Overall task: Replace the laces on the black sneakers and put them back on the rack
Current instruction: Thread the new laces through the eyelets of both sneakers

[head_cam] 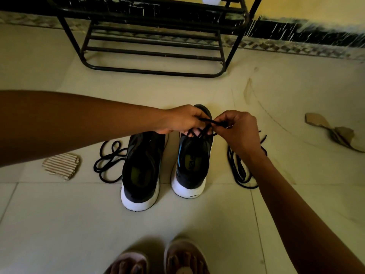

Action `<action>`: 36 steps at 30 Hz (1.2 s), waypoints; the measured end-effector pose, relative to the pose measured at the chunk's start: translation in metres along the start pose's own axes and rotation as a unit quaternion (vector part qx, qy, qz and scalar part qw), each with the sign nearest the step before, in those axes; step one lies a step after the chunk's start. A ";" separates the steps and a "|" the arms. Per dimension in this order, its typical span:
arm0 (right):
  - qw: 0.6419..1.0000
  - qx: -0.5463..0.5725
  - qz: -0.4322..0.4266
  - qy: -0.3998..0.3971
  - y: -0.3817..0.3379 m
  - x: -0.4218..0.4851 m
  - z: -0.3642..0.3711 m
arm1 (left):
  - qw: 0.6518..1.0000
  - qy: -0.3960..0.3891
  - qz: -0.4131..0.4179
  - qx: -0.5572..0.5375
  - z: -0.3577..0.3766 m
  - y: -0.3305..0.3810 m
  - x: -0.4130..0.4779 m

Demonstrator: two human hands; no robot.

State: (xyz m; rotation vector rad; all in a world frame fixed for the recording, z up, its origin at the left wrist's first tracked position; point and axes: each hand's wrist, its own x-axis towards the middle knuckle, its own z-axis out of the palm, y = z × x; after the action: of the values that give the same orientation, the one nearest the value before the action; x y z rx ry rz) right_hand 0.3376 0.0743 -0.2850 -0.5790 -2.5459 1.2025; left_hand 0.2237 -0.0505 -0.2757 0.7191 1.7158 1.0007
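Feet (pixel 158 262): standing in sandals at the near edge, blurred.
Left sneaker (pixel 142 167): sitting on the tiled floor, heel nearest. No lace is showing on the part in view, and the toe is lying hidden under the forearm.
Right sneaker (pixel 192 165): sitting just beside it to the right, heel nearest, with black lace crossing over its tongue.
Loose lace (pixel 107 161): lying in loops on the floor, touching the left sneaker's left side.
Lace bundle (pixel 240 171): lying right of the right sneaker, partly behind the right wrist.
Cardboard scrap (pixel 62 165): lying further left.
Left hand (pixel 181 119): hovering over the right sneaker's forefoot, fingers curled and pinching the working lace (pixel 209 121).
Right hand (pixel 237 131): pinching the same lace's other stretch, pulling it across.
Torn cardboard (pixel 335 133): lying far right.
Rack (pixel 154 54): standing beyond the sneakers, its lower bars bare.
Progress: probably early to midway. One sneaker is being laced, the other seems to be waiting, and neither is on the rack.
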 end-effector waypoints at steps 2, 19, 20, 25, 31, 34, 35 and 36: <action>0.999 -0.036 -0.012 0.030 0.002 0.000 0.003 | 1.000 -0.001 0.002 0.004 -0.001 -0.001 0.000; 0.997 0.067 0.014 0.037 0.018 0.004 0.010 | 0.998 0.059 0.021 -0.021 -0.013 -0.012 0.005; 0.996 0.086 0.012 0.036 0.019 0.004 0.009 | 0.997 0.064 0.022 -0.020 -0.015 -0.013 0.004; 0.967 0.234 0.083 0.060 0.017 0.000 0.003 | 0.992 0.115 0.007 0.047 -0.032 -0.027 -0.001; 0.868 0.417 0.269 0.025 0.042 -0.004 -0.017 | 0.961 0.167 -0.044 0.217 -0.071 -0.049 -0.012; 0.866 0.370 0.337 -0.008 0.060 -0.008 -0.015 | 0.943 0.174 -0.065 0.276 -0.085 -0.053 -0.016; 0.870 0.347 0.351 -0.013 0.064 -0.009 -0.013 | 0.939 0.173 -0.066 0.288 -0.087 -0.053 -0.017; 0.873 0.326 0.362 -0.017 0.068 -0.010 -0.010 | 0.936 0.172 -0.064 0.300 -0.088 -0.053 -0.017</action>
State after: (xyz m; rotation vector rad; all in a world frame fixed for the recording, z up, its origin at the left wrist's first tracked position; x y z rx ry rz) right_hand 0.3669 0.1158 -0.3324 -1.3728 -1.7439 2.1762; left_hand 0.1462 -0.1159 -0.2995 0.8295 2.3887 0.5177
